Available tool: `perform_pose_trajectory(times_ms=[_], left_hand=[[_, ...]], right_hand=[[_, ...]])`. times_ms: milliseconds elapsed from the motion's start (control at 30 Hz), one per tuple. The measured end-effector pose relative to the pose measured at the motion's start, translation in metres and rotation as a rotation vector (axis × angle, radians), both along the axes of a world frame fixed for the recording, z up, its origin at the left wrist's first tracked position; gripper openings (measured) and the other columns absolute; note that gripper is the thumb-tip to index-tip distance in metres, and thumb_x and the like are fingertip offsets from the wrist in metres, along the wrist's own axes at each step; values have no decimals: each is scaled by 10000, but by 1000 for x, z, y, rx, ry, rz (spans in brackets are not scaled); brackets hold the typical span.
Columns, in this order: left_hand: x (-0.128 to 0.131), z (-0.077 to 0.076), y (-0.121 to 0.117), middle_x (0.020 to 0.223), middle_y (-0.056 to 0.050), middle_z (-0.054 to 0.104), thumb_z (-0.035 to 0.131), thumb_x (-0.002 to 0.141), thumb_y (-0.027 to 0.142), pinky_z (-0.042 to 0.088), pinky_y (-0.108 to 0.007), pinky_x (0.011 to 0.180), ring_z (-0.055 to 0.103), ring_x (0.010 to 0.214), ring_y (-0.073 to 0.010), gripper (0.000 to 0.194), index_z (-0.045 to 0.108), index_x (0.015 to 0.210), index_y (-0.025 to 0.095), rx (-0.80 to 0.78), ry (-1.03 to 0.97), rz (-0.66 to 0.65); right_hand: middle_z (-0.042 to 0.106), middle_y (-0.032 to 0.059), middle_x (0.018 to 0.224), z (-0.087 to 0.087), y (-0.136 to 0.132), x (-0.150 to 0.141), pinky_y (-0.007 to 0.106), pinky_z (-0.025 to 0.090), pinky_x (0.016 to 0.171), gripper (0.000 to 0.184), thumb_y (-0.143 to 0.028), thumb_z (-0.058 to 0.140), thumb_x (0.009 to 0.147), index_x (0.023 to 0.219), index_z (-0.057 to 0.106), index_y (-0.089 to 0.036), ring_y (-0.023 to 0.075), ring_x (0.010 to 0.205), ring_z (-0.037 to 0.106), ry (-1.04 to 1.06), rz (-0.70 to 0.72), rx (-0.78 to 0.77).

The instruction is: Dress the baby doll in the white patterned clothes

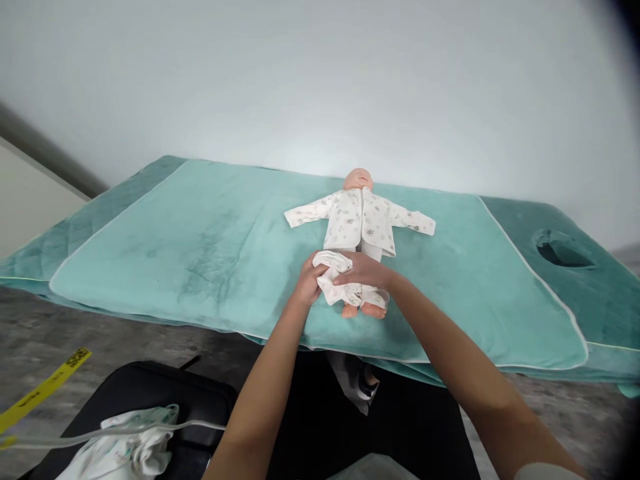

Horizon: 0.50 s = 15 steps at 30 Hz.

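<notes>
A baby doll lies on its back on the green bed, its arms spread out. It wears a white printed jacket, closed at the neck and parted lower down. White baby pants are bunched over the doll's lower legs, and its bare feet show below them. My left hand is closed on the left edge of the bunched cloth. From the right, my right hand grips the same pants, fingers over the rolled fabric. Part of the doll's legs is hidden by my hands and the cloth.
The padded green bed stands against a white wall, with a face hole at its right end. At lower left, a black chair bears a crumpled printed cloth. A pale cable crosses above it.
</notes>
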<state>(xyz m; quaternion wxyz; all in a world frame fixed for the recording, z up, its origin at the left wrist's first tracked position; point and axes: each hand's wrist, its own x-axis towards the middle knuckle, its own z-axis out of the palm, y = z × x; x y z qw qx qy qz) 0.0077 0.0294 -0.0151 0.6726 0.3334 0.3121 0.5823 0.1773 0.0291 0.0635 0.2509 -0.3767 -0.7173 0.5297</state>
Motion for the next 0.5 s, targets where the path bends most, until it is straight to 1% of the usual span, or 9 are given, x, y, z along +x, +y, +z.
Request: perform_pose_trajectory(times_ms=[100,233,300,367,433,500], left_hand=[[-1,0,0,703,44,623,779,603,197,412,-204,574,549,605,-86,251,618,791,159,10,13,28],[2,-2,1,681,56,612,788,597,225,409,-222,575,540,581,-96,301,593,822,175,-37,83,10],[4,-3,2,683,52,613,789,620,245,423,-234,598,552,606,-109,287,602,826,178,-21,139,21],[7,-3,2,722,39,632,790,642,243,444,-249,654,570,672,-125,255,619,820,181,41,210,68],[10,-4,3,764,28,648,786,654,213,452,-262,710,573,732,-138,218,635,810,188,107,273,128],[12,-5,4,773,25,647,770,659,180,449,-271,732,564,754,-147,194,642,804,196,131,314,177]], right_hand=[[718,39,1183,-1,1,0,395,501,939,547,-396,839,732,1236,690,-245,279,1110,636,-22,-43,-69],[731,46,1137,-13,6,8,360,529,870,531,-360,833,738,1233,693,-229,247,1010,663,111,-89,-210],[738,48,1093,-19,7,12,323,537,818,524,-333,840,729,1217,695,-208,219,940,671,210,-85,-288],[740,52,1069,-23,8,16,289,538,769,520,-329,845,728,1205,691,-190,193,879,672,316,-76,-368],[739,61,1071,-25,9,19,273,539,739,532,-338,844,736,1217,678,-181,179,841,672,399,-39,-447],[734,72,1087,-25,9,21,273,544,728,561,-348,843,742,1244,660,-175,179,829,676,442,11,-507]])
